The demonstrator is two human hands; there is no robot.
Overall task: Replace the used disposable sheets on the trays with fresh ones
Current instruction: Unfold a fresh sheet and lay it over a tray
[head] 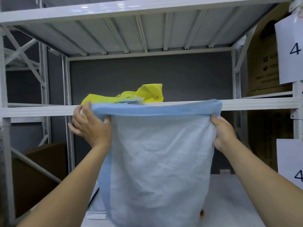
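White paper label (289,51) at upper right of the shelving, dark digit 4 at the frame edge, second white paper label (289,161) below it, digit 4 partly cropped, brown cardboard box (262,66), telephone symbol and printed lines too blurred to read, yellow bag (147,94), black print illegible

Going off the middle shelf beam (255,104) of this white metal rack: a crumpled yellow plastic bag (147,94) sits right on top of it, near the front edge. Above the beam is the ribbed underside of the upper shelf (147,33), and behind it a dark grey back wall (164,72). Up and to the right there's a printed cardboard box (262,63), with a paper label (290,51) showing a "4" stuck in front. A second paper label (290,161) hangs below the beam on the right. Down left of it, a plain brown cardboard box (41,169) sits in shadow.
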